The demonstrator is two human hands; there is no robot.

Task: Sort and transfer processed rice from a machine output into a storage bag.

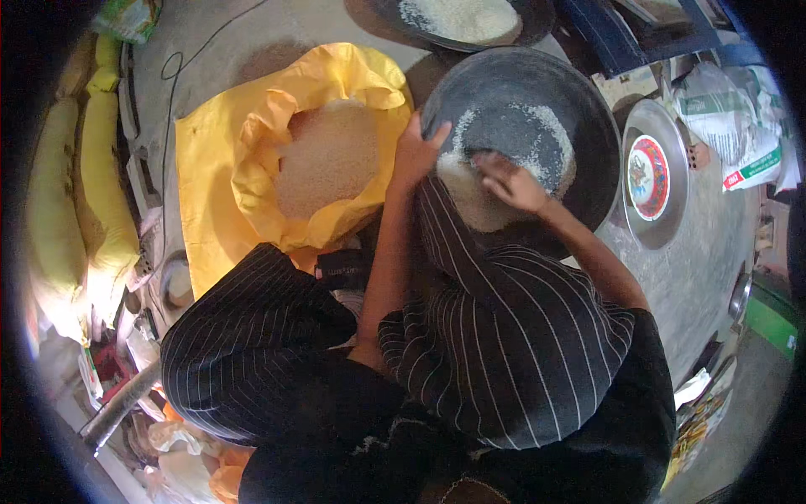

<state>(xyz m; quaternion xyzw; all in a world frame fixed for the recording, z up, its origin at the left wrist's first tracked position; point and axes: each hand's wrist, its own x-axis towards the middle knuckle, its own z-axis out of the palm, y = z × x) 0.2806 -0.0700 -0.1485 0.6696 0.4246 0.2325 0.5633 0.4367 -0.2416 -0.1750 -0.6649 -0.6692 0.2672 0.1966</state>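
A wide dark basin [579, 92] stands tilted at my knees, with white rice [474, 197] heaped along its near side and a thin ring of grains farther in. My left hand [417, 151] grips the basin's left rim, thumb over the edge. Inside the basin, my right hand [514, 181] reaches over the rice with fingers stretched out and slightly blurred; I make out nothing held in it. Left of the basin, a yellow sack [210, 160] stands with its mouth rolled down, full of pale grain [327, 160].
Another dark basin [537, 25] with white rice is at the far edge. To the right sit a metal basin [678, 126] holding a patterned plate [649, 178], and a white-green bag [722, 118]. Filled yellow sacks [105, 185] line the left side, near a thin cable [170, 109].
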